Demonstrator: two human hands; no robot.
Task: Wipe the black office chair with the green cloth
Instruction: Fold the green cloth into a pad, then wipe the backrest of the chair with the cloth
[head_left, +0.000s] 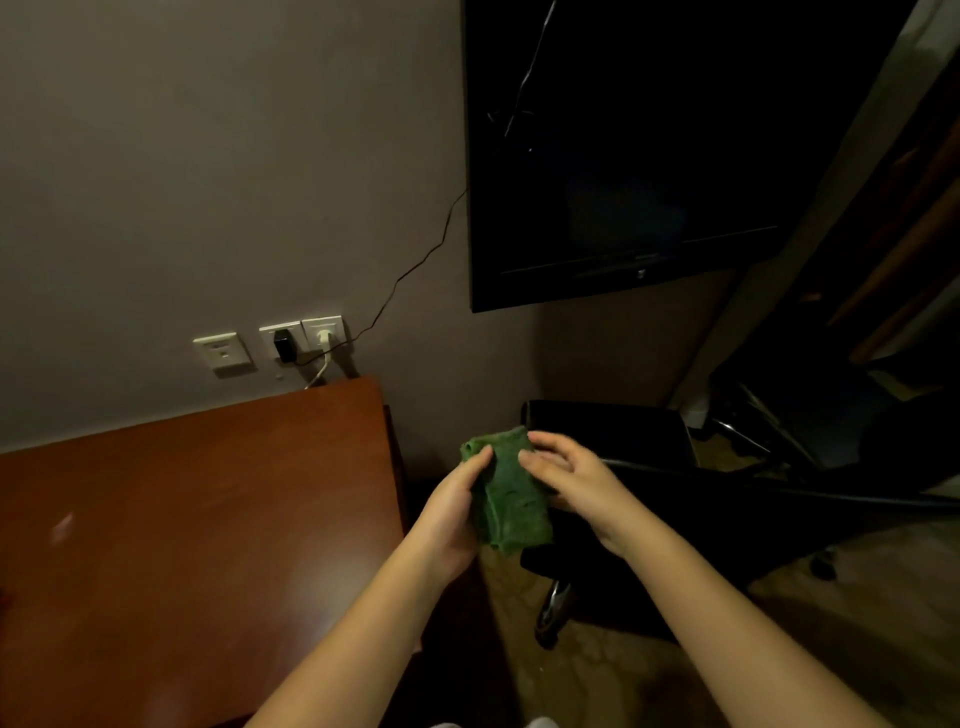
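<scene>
My forearms come up from the bottom edge, the left forearm (358, 618) slanting right and the right forearm (727, 608) slanting left, so that they meet at the cloth. My left hand (449, 512) holds the cloth (514, 499) by its left edge. The thumb presses on the front face near the top, and the fingers are hidden behind the fabric. My right hand (576, 483) shows me its back, with the fingers reaching out nearly straight and their tips touching the cloth's upper right edge. They are blurred, and I cannot tell whether they pinch it or only rest on it.

The cloth is green and folded. It hangs upright between both hands, to the right of the desk and in front of the chair. Whether its lower end touches the chair I cannot tell.

The chair (660, 525) is black and stands just behind and to the right of my hands, its shape hard to read in the dim light. A chrome leg (553, 605) shows below it on the floor (857, 639).

To the left, the brown desk (182, 519) stands against the wall (208, 156). Above its far edge three sockets (223, 353) sit in a row, two of them with plugs in. A thin cable (410, 273) runs from them up to the black TV (623, 156), which is on the wall above the chair.
</scene>
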